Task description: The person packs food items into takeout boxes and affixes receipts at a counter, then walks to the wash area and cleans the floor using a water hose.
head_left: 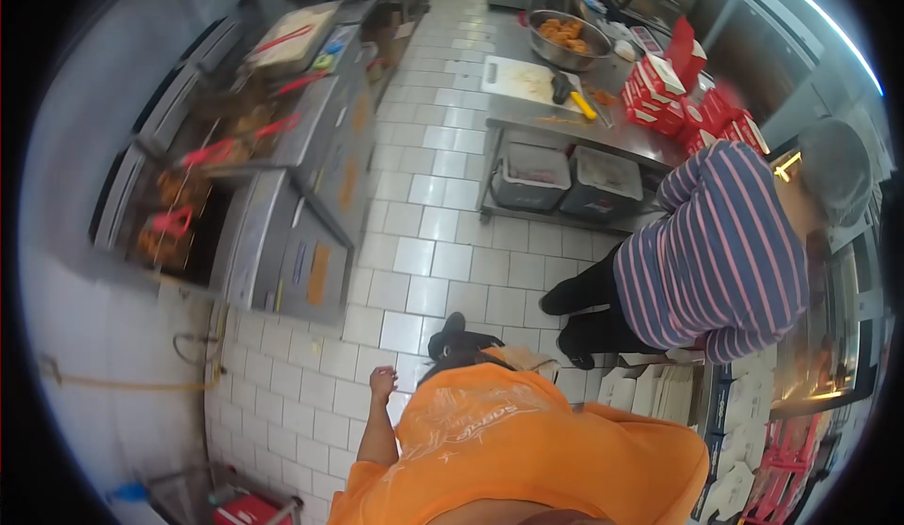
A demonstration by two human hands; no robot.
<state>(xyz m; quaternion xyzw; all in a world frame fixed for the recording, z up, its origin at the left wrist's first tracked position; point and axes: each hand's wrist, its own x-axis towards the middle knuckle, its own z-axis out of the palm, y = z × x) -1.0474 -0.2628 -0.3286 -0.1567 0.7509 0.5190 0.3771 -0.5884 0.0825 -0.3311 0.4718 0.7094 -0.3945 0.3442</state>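
Hangs at the side of the orange shirt (504,431), with left hand (383,382) released, fingers slightly curled around nothing visible. Cannot tell the grip of the right hand, out of sight past the right sleeve.

Nearest to the left hand, stands ahead and to the left as a steel fryer (299,261), well apart from the fingers and touching neither palm nor fingertips. Runs lengthwise along the aisle, away from the body, with its front toward the tiled floor (414,242). Lies in the wells behind that front as browned food, under red handles (171,222) slanting up toward the aisle. Rests farther along the same row as a pale tray (297,37), with red tongs (282,40) across it.

Across the aisle, stands beside the steel table (527,115) as a co-worker (711,242) in a striped top. Holds on that table a bowl (570,43) of fried food, a white board (518,80), a yellow handle (583,105) and red boxes (654,92); below, two grey tubs (532,178).
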